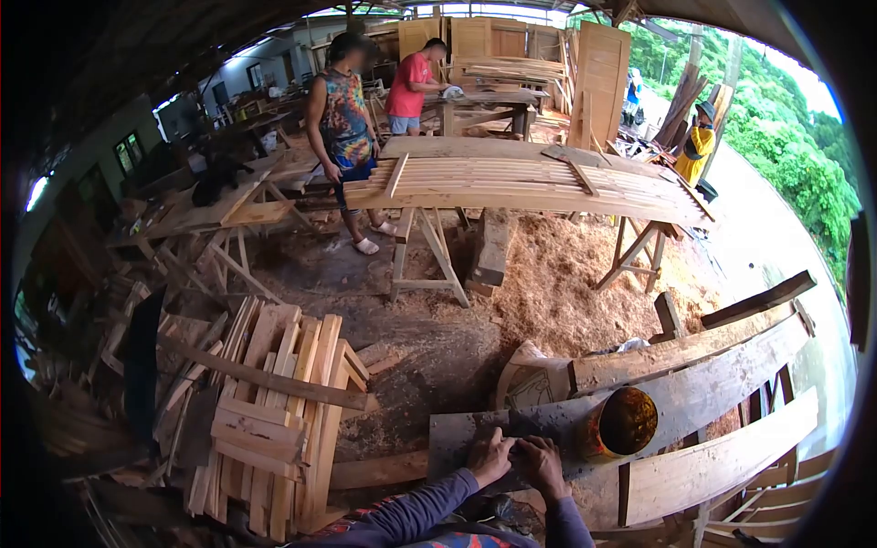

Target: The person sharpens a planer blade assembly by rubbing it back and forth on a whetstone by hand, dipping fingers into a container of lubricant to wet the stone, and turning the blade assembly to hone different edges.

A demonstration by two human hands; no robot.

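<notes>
Close together over a dark grey work board [457, 431] are my left hand [493, 459] and my right hand [541, 464]. Their fingers are curled in and the tips nearly meet. Whatever is between them, if anything, is too small and too hidden to name. To the right of my right hand, a can [596, 429] stands on the same board with its opening toward me. Dark brown and amber stuff coats its inside.
Stacked wood strips [315, 402] lie at the left, near a cardboard box [534, 376]. Beyond, a long trestle table [512, 192] bears slats. Sawdust [557, 265] covers the floor. One person [343, 123] stands by that table; others are farther off.
</notes>
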